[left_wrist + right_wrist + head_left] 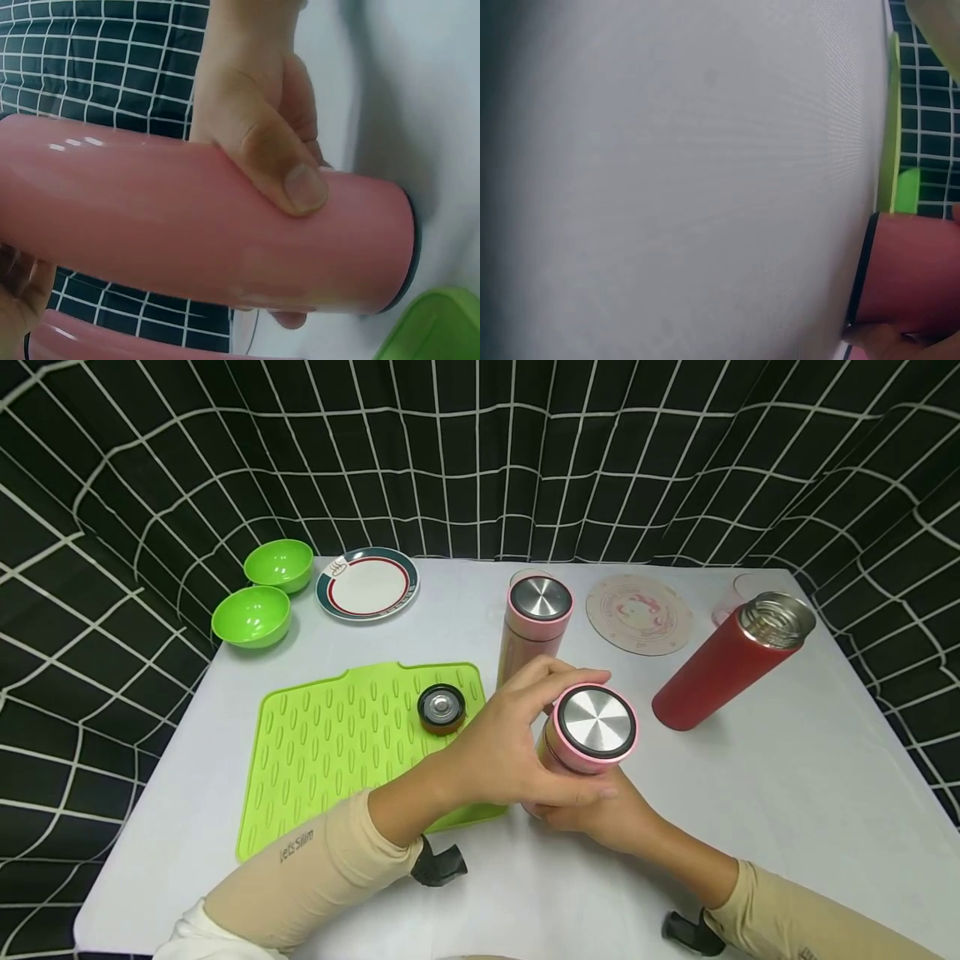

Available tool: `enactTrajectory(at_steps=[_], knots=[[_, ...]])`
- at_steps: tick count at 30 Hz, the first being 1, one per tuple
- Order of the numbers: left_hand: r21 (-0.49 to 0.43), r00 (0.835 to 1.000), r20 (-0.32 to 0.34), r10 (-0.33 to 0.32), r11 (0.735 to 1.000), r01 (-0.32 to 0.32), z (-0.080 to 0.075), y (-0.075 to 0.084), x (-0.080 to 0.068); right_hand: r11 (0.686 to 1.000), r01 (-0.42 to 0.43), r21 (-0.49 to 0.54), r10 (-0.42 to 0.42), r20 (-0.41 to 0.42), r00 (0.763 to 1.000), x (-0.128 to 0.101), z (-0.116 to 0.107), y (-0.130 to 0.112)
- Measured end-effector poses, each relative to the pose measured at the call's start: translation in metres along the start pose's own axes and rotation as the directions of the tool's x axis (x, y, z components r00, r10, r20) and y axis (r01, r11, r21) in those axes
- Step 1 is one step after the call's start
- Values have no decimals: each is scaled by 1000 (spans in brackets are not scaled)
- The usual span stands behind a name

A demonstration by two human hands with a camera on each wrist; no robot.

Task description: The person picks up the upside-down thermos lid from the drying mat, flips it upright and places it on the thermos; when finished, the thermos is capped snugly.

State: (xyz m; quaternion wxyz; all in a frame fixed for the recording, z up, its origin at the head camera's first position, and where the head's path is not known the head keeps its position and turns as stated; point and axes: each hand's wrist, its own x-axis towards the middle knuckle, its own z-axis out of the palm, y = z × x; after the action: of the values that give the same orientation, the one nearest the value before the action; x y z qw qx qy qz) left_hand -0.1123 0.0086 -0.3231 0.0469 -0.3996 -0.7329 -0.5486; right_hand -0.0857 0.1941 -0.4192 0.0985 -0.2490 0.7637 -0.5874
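Both of my hands are on a pink thermos flask (597, 722) with a silver-topped lid, near the middle of the table. My left hand (506, 739) curls round its upper end, thumb on the near side and fingers on the far side. Lower down, my right hand (611, 814) grips the body, its thumb across the pink wall in the left wrist view. The flask's dark base shows close to the tabletop in the right wrist view. A second pink flask (535, 618) stands just behind. At the right is a red flask (723, 664) with its metal mouth uncovered.
A green ribbed mat (330, 760) lies at the left, bearing a small round black-edged lid (441, 707). Two green bowls (251, 617) and a rimmed plate (367, 583) are at the back left. Further right are a pink-patterned disc (639, 614) and a clear glass (738, 593).
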Motion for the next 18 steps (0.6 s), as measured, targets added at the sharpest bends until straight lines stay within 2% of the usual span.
enactTrajectory(at_steps=[4,8,10,14,18], knots=[[-8,999,-35,-40,999,40,3,-1,-2,1000,-15,-7,14,-3,1000,0,0,4],[-45,1000,-17,-1,999,0,2,-2,-4,999,-20,-50,19,-27,999,-1,-2,3],[-56,1000,-12,11,998,-12,3,-2,-4,1000,-8,-20,8,-21,1000,-2,-1,2],[-45,998,-65,-2,999,-1,6,-1,-2,999,-21,-28,20,-22,1000,-2,0,-2],[5,993,-114,-5,1000,5,6,0,-3,998,-33,-60,32,-28,999,1,2,-20]])
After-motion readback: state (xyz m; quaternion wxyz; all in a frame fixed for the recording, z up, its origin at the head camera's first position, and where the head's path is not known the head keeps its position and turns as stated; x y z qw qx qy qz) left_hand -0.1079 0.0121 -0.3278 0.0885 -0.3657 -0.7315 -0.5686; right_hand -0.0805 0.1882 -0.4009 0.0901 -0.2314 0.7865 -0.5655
